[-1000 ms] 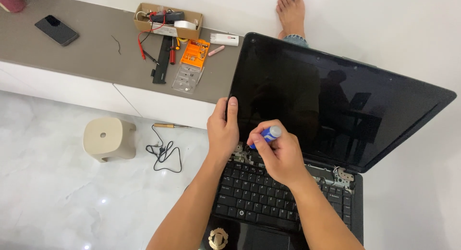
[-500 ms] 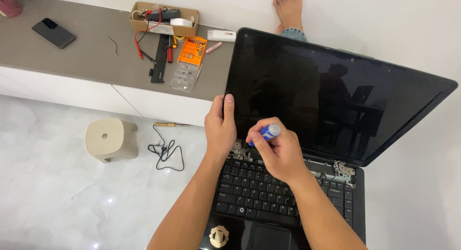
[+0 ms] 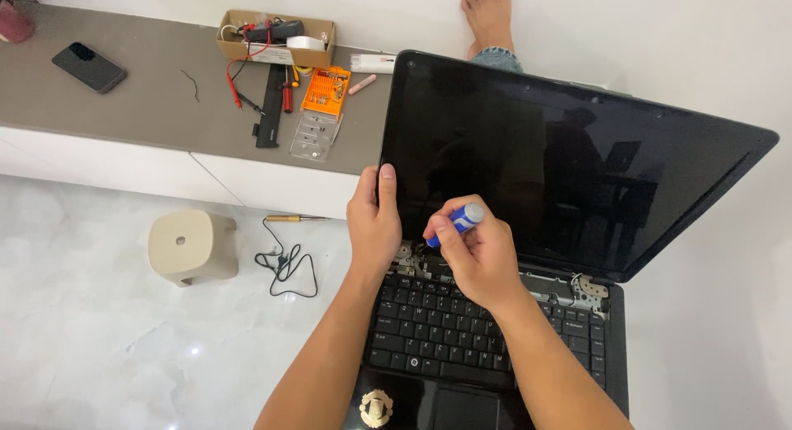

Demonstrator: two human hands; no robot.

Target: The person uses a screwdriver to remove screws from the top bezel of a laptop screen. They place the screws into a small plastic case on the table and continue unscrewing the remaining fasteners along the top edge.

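An open black laptop lies in front of me with its dark screen tilted back and its hinge cover off, so the metal hinges show. My left hand grips the screen's left edge near the bottom corner. My right hand holds a blue-handled screwdriver, tip down at the left hinge area just above the keyboard. The screwdriver's tip is hidden behind my fingers.
A low grey bench at the left carries a phone, a cardboard box of tools, an orange bit set and a black strip. On the floor sit a small beige stool and a cabled soldering iron. Another person's bare foot is at the top.
The view has shifted slightly, so the laptop sits lower in frame. Both hands keep the same hold at the left hinge.
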